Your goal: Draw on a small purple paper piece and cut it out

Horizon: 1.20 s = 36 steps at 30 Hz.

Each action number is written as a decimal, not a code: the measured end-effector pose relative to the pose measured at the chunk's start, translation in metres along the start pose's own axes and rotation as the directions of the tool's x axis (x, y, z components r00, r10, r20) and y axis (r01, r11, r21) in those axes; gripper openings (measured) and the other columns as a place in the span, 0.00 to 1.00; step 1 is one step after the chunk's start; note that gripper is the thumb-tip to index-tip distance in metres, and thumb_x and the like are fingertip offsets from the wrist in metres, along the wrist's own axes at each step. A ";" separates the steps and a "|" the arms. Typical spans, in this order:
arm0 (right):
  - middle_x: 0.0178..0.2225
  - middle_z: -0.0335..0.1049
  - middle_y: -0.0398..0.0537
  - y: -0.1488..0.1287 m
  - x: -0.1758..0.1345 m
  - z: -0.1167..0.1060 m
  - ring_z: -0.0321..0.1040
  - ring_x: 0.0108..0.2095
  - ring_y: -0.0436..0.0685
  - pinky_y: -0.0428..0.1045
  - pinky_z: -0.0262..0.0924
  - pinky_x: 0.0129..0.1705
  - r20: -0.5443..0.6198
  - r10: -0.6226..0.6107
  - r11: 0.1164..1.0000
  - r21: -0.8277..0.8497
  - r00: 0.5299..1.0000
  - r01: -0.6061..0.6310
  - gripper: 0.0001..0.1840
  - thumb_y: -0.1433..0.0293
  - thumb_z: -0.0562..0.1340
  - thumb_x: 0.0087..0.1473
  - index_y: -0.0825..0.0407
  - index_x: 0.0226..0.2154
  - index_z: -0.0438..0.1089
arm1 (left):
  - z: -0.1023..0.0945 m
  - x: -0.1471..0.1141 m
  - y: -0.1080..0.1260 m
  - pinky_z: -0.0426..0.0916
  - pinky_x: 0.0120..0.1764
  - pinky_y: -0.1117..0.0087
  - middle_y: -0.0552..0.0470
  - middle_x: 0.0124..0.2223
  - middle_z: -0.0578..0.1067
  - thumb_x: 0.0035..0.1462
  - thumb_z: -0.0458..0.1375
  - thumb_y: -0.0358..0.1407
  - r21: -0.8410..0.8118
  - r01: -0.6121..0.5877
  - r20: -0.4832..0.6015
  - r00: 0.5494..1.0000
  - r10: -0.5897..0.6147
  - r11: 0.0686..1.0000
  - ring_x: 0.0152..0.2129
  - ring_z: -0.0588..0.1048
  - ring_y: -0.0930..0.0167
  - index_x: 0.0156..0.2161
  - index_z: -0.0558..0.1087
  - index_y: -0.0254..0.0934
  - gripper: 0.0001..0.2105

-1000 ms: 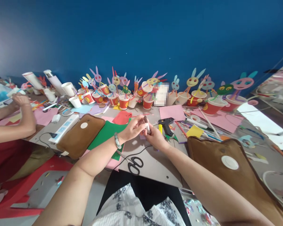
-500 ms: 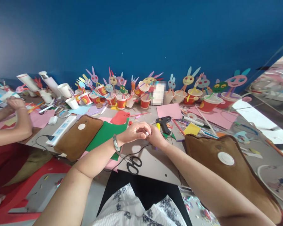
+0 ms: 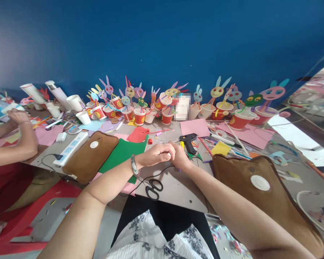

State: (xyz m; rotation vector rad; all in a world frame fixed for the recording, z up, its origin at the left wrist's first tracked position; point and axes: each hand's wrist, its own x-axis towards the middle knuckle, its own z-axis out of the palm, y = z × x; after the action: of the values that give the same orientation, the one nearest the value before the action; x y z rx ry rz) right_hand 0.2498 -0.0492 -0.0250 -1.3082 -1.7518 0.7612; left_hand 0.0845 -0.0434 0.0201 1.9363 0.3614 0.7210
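My left hand (image 3: 156, 155), with a bangle (image 3: 134, 164) on its wrist, is closed, its curled fingers meeting my right hand (image 3: 181, 159) above the table. The right hand is closed too, seen from its back. Whatever lies between the fingers is too small and hidden to name. Just beyond the right hand lies a black glue gun (image 3: 188, 142), with a yellow-bodied tool (image 3: 181, 144) beside it. Black-handled scissors (image 3: 154, 189) rest below the hands near the table's front edge. Green paper (image 3: 124, 153) lies under the left wrist's side, and a small red cap (image 3: 150, 141) sits beyond the left hand.
Red paper cups (image 3: 139, 117) with paper rabbit faces line the blue wall. Brown hand warmers (image 3: 240, 194) flank the hands, one beside a power strip (image 3: 71, 148). A dark cable (image 3: 148, 180) crosses the table. At left, a co-worker's hands (image 3: 18, 117) hold something pale.
My left fingers have curled down and closed more against my right hand. The small white spot between the hands is less exposed. Both forearms stay nearly in place.
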 end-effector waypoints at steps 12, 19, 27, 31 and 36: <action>0.19 0.58 0.37 -0.005 0.000 -0.004 0.54 0.23 0.49 0.46 0.49 0.26 -0.015 0.030 0.999 -0.037 0.999 -0.031 0.10 0.65 0.59 0.39 0.48 0.22 0.55 | 0.012 0.000 0.005 0.62 0.40 0.66 0.49 0.35 0.65 0.59 0.43 0.65 -0.052 0.025 -0.021 0.999 -0.026 0.998 0.32 0.63 0.69 0.33 0.65 0.37 0.30; 0.19 0.59 0.37 -0.007 -0.001 -0.003 0.53 0.22 0.49 0.46 0.48 0.25 -0.044 0.036 0.999 -0.011 0.998 -0.037 0.10 0.67 0.59 0.41 0.48 0.22 0.54 | 0.012 0.002 0.013 0.62 0.36 0.65 0.50 0.33 0.63 0.59 0.39 0.66 -0.082 0.076 -0.067 0.994 -0.081 0.994 0.28 0.59 0.71 0.31 0.62 0.38 0.31; 0.19 0.58 0.37 -0.009 -0.004 -0.002 0.53 0.23 0.50 0.46 0.48 0.26 -0.048 0.072 0.997 -0.017 0.996 -0.073 0.12 0.69 0.61 0.42 0.48 0.21 0.52 | 0.013 0.002 0.007 0.60 0.34 0.66 0.49 0.34 0.66 0.60 0.42 0.64 -0.147 0.068 -0.080 0.994 -0.080 0.987 0.28 0.59 0.72 0.32 0.64 0.37 0.30; 0.22 0.62 0.41 -0.014 -0.007 0.002 0.58 0.26 0.52 0.47 0.52 0.29 -0.044 -0.026 0.999 -0.038 0.999 0.024 0.08 0.71 0.58 0.45 0.48 0.23 0.55 | 0.005 0.001 0.002 0.57 0.27 0.69 0.49 0.31 0.69 0.58 0.45 0.65 -0.312 0.078 -0.191 0.971 -0.143 0.947 0.22 0.59 0.75 0.29 0.67 0.35 0.32; 0.26 0.67 0.44 -0.013 -0.006 -0.002 0.60 0.26 0.53 0.48 0.54 0.33 -0.037 -0.133 0.979 -0.160 0.990 0.125 0.03 0.73 0.56 0.49 0.49 0.28 0.62 | -0.033 0.005 -0.003 0.45 0.18 0.74 0.52 0.22 0.66 0.55 0.41 0.69 -0.538 0.025 -0.511 0.786 -0.349 0.843 0.14 0.55 0.79 0.24 0.65 0.36 0.36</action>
State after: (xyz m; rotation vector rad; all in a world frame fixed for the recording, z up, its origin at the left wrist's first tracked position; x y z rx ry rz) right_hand 0.2461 -0.0588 -0.0144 -1.2898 -1.8690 0.5232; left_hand 0.0677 -0.0157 0.0298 1.1119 0.6720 1.1537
